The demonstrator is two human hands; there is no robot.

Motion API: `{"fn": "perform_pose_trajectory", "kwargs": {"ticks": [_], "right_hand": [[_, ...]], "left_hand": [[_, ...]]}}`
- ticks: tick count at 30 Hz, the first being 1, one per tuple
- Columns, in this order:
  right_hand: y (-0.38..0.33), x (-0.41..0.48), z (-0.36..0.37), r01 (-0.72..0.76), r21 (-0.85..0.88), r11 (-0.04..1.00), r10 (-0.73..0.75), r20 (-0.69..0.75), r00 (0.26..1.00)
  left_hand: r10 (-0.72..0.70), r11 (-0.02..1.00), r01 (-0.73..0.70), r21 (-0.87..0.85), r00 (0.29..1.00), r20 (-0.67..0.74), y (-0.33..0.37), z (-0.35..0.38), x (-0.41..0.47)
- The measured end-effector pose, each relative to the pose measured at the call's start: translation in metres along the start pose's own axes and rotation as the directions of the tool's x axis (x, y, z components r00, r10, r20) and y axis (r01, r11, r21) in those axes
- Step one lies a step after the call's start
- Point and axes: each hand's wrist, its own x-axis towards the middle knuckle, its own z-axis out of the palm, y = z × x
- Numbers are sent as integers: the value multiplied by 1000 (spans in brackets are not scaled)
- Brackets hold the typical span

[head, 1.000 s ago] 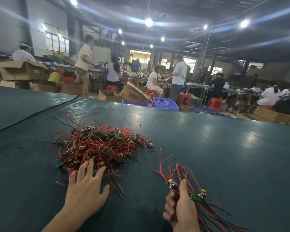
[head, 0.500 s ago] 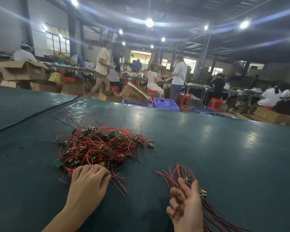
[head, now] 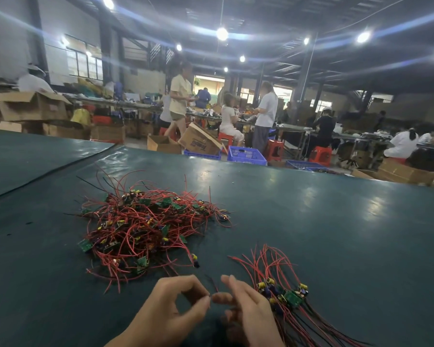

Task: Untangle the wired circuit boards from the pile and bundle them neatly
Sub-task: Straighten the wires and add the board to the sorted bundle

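Note:
A tangled pile of red-wired green circuit boards lies on the dark green table. One board with a yellow part sticks out at the pile's near edge. My left hand is below the pile, thumb and forefinger pinched on a thin wire that rises from the pinch. My right hand is close beside it, blurred, fingers apart, one fingertip meeting the pinch. A sorted bundle of boards lies on the table right of that hand, wires fanned out both ways.
The table's far edge runs across the middle of the view. Beyond it stand cardboard boxes, blue crates, red stools and several people at workbenches. A second green table lies to the left.
My left hand left the pile's near edge and moved right with a wire pinched. My right hand let go of the bundle, which now rests on the table, and moved left.

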Motion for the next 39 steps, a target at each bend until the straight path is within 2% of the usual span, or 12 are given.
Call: {"fn": "perform_pose_trajectory", "kwargs": {"ticks": [5, 8, 10, 14, 19, 22, 25, 27, 30, 34, 39], "right_hand": [[2, -6, 5, 56, -31, 998, -53, 79, 995], [1, -8, 3, 88, -98, 991, -79, 93, 992], [-1, -10, 3, 111, -122, 986, -101, 86, 991], [-7, -18, 6, 231, -137, 963, -223, 73, 972], [-9, -24, 7, 353, -146, 924, -341, 103, 934], [-6, -31, 10, 378, -173, 910, -336, 231, 913], [0, -36, 13, 353, -229, 907, -269, 328, 906], [3, -36, 13, 336, -259, 906, -240, 340, 909], [1, -34, 12, 406, -287, 868, -299, 353, 887], [-3, -28, 11, 460, -249, 852, -417, 208, 885], [-1, -22, 9, 399, -175, 900, -393, 65, 917]], "left_hand": [[61, 996, -42, -84, 971, 233, 5, 12, -8], [-10, 995, 30, -99, 980, 198, 8, 15, -11], [-120, 975, 154, -157, 971, 209, 12, 15, -5], [-437, 868, 455, -199, 890, 127, 6, 14, 4], [-513, 745, 566, -354, 825, 237, 0, 12, 9], [-609, 556, 657, -510, 739, 288, -2, 16, 12], [-605, 505, 605, -616, 757, 247, -6, 17, 15], [-561, 534, 522, -665, 807, 183, -3, 13, 14], [-484, 597, 385, -704, 873, 66, 3, 8, 12], [-470, 628, 305, -716, 882, -37, 4, 9, 11], [-461, 608, 280, -743, 886, -43, 3, 9, 10]]}}
